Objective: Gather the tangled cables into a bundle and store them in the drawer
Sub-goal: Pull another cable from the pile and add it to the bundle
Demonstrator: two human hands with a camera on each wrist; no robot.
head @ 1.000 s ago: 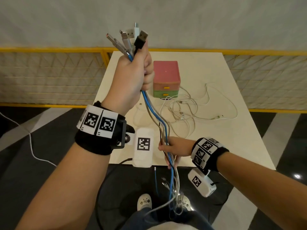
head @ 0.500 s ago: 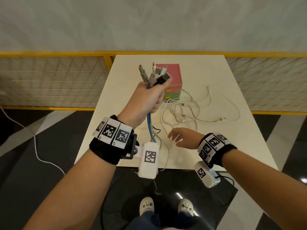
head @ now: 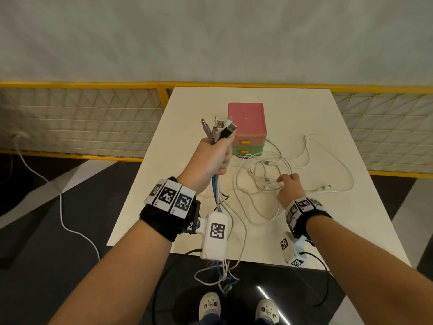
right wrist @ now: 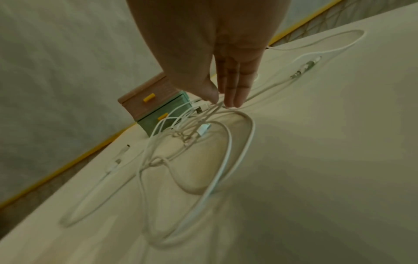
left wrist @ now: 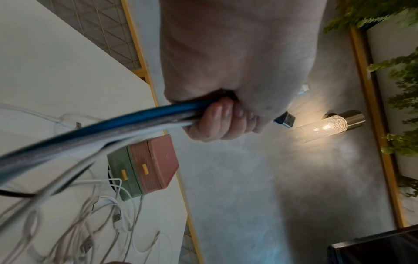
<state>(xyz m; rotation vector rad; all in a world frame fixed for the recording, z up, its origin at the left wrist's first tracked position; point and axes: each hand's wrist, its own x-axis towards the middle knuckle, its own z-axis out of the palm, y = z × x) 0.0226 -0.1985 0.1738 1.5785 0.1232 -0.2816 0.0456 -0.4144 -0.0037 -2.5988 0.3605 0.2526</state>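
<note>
Cables half gathered over the white table [head: 351, 219].

On the left, the left hand [head: 210, 158] is fisted tight round a bundle of cables [head: 216, 193], blue and grey and white, plugs [head: 218, 129] fanned out above the knuckles and tails hanging off the near edge. Behind it stands the drawer unit [head: 247, 127], pink over green, both drawers closed. Further right, the right hand [head: 289, 187] is down on the loose white tangle [head: 260, 174], fingers [right wrist: 233, 85] straight and close together; thumb and fingertips seem to nip a few strands, though blur hides it.
</note>
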